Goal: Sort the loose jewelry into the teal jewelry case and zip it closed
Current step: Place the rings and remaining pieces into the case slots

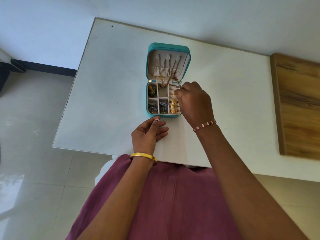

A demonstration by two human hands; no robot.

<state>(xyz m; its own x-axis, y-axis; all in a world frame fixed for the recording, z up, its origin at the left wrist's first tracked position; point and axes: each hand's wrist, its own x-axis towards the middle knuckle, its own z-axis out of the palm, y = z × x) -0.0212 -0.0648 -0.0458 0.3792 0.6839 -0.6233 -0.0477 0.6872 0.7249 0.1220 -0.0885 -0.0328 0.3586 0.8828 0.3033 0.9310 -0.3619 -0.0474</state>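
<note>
The teal jewelry case (pixel 168 46) lies open on the white table (pixel 107 94), lid tilted back with several gold chains (pixel 166 70) hanging in it. Its tray holds green-gold earrings (pixel 152 91), dark silver earrings (pixel 152 106) and more of them (pixel 163 104), and three gold rings (pixel 173 106) in the ring roll. My right hand (pixel 194 101) is over the tray's right side, fingertips pinching a gold ring (pixel 173 95) at the ring roll. Just in front of the case, my left hand (pixel 149 134) rests on the table, fingers relaxed, holding nothing.
A wooden board (pixel 299 104) lies on the table at the right. The table's left and near edges drop to a tiled floor (pixel 31 135). My maroon garment (pixel 155 196) fills the foreground.
</note>
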